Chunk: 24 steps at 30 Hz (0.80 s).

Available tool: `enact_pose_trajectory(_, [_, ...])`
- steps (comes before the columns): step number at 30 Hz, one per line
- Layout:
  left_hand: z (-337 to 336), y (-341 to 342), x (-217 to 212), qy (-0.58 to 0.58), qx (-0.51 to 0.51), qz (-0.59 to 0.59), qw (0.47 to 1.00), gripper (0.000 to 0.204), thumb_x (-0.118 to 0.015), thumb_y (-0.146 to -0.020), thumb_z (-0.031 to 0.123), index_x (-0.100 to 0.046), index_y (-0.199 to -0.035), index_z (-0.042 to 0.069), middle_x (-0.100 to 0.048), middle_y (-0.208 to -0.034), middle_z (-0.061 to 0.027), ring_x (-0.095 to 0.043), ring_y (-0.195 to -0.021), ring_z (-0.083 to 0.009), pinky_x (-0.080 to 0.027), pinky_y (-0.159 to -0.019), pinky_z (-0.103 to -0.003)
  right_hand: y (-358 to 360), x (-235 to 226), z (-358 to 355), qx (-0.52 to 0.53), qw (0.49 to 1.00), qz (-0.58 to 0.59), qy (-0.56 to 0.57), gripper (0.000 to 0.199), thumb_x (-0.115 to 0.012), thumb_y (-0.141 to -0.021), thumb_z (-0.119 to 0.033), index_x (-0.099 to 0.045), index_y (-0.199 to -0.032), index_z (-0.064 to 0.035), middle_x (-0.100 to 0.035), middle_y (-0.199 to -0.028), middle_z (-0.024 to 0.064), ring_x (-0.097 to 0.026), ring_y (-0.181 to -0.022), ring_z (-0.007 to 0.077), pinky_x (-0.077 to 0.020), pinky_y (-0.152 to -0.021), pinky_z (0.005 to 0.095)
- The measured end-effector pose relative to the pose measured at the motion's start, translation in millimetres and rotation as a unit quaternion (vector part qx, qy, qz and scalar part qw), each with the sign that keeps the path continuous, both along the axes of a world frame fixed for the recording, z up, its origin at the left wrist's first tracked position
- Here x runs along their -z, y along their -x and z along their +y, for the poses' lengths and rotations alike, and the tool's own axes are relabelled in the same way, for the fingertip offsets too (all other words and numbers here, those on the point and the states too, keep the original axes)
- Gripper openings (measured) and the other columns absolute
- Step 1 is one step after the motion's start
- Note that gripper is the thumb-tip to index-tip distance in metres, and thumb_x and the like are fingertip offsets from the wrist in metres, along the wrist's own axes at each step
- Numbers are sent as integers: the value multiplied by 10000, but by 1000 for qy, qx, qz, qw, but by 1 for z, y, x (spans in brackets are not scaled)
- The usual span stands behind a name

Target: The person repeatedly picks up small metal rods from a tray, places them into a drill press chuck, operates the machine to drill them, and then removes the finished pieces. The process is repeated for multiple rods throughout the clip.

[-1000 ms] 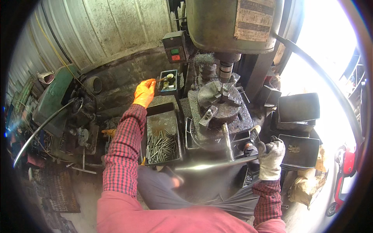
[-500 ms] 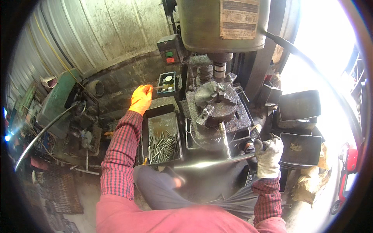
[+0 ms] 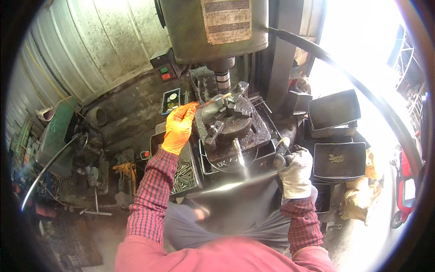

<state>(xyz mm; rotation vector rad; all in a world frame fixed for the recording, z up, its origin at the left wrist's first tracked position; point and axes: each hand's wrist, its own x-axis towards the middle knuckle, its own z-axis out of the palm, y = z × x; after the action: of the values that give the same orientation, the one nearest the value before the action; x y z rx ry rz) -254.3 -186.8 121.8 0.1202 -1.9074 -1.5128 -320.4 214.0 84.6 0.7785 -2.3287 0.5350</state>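
My left hand (image 3: 177, 129), in an orange glove, is closed on the handle of a slim brush (image 3: 210, 100). The brush's tip reaches the jaws of a dark, round chuck (image 3: 229, 119), below the spindle (image 3: 223, 80) of a drill press. In a soiled whitish glove, my right hand (image 3: 297, 174) is closed at the right end of a shiny metal bar (image 3: 235, 185). This bar meets a rod (image 3: 240, 156) in front of the chuck. My fingers hide the bar's end.
Behind my left forearm is a tray (image 3: 197, 179) of short metal pins. A small box (image 3: 171, 100) with a round white item stands beyond my left hand, below the switch box (image 3: 164, 70). Dark bins (image 3: 340, 161) are stacked at right. A thick cable (image 3: 353, 72) arches overhead.
My left hand has carried the brush from the small box rightward to the chuck. My right hand stays at the bar. The whole view has shifted, with the machine now further left.
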Motion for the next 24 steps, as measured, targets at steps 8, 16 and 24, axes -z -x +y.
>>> enact_pose_trajectory(8, [-86, -13, 43, 21, -100, -21, 995, 237, -708, -1088, 165, -765, -1200, -36, -777, -1116, -51, -693, -1003, -102, -545, -904, -255, 0, 3, 2, 8, 999, -26, 22, 283, -876, -777, -283, -754, -788, -29, -703, -809, 173, -686, -856, 398, -546, -852, 507])
enact_pose_trajectory(16, [-191, -11, 83, 147, -319, -109, 930, 319, -712, -1071, 268, -770, -1251, 12, -794, -1123, -128, -753, -1067, -226, -560, -953, -348, 0, 9, -4, 7, 1000, -17, 23, 353, -835, -813, -270, -645, -592, -70, -599, -640, 152, -621, -757, 400, -520, -900, 537])
enact_pose_trajectory(24, [-174, -10, 93, 212, -316, -277, 882, 690, -655, -1046, 434, -469, -1642, 140, -693, -1391, -252, -662, -1300, -421, -515, -1075, -477, 1, 18, 6, 16, 999, -18, 27, 263, -869, -771, -252, -727, -699, -43, -668, -760, 188, -661, -847, 429, -528, -932, 535])
